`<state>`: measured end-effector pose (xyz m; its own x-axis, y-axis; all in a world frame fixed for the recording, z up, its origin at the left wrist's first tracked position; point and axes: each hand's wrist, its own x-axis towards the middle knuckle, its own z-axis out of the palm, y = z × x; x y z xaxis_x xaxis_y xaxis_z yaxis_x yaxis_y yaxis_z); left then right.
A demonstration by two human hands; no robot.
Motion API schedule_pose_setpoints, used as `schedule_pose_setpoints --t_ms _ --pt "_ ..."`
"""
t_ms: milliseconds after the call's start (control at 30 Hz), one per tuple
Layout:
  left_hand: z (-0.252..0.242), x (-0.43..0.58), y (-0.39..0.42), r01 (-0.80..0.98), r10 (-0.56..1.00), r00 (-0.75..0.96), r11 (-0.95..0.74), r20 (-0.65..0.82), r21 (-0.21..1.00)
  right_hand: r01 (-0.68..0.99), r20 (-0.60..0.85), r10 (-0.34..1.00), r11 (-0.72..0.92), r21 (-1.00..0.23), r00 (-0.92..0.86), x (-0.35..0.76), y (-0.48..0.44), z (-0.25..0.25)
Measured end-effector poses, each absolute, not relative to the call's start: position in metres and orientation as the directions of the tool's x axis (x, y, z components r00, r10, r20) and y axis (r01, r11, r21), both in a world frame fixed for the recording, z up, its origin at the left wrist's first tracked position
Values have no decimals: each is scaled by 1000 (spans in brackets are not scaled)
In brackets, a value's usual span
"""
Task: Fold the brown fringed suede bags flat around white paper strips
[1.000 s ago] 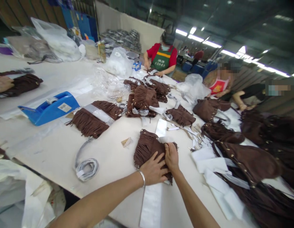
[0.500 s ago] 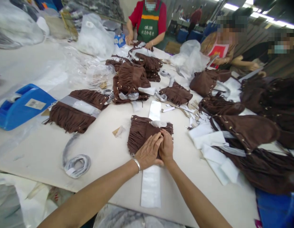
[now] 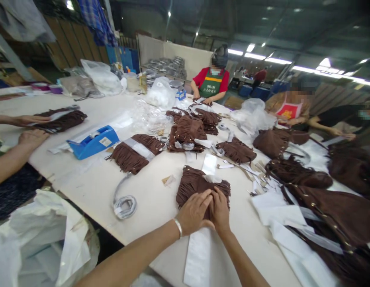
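A dark brown fringed bag [image 3: 190, 181] lies folded on the table in front of me, across a long white strip [image 3: 199, 255] of wrapping. My left hand [image 3: 195, 211], with a bracelet at its wrist, presses flat on the near part of the bag, fingers stretched forward. Beside it my right hand [image 3: 220, 209] rests on the bag's right side, its fingers slightly bent and loosely apart. Both thumbs meet near the bag's front edge. A pale wrapped piece [image 3: 212, 178] shows on top, beyond my fingertips. The strip's far end [image 3: 209, 163] sticks out behind the bag.
Left lie a coiled wrapped strap [image 3: 125, 206], a banded fringed bag [image 3: 137, 153] and a blue tape dispenser [image 3: 95, 142]. More brown bags [image 3: 331, 211] and white sheets [image 3: 280, 211] crowd the right. A co-worker's hands [image 3: 34, 135] are at far left; other people work across the table.
My view has tilted up and swung left, bringing in a co-worker's hands and more of the room. Both my hands stay pressed on the bag, the right one's fingers reaching slightly further forward.
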<state>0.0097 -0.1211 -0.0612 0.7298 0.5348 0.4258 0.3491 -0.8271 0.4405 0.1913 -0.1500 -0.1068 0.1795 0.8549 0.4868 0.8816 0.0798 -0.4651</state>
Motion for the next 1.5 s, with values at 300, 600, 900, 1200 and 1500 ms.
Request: schedule_pose_setpoints --t_ms 300,600,900,1200,1500 --pt "-90 -59 -109 675 773 569 -634 280 378 917 485 850 8 -399 204 185 -149 -99" --pt "-90 -52 -100 797 812 560 -582 166 161 908 438 869 -30 -418 231 182 -149 -88" --pt "-43 -65 -112 778 775 611 -625 161 54 918 426 874 -56 -392 235 184 -149 -90" --pt "-87 -21 -216 325 347 922 -935 170 142 921 436 866 -66 -385 244 184 -148 -83" --pt "-102 -19 -216 297 313 938 -947 146 125 928 471 847 -64 -368 246 185 -143 -85"
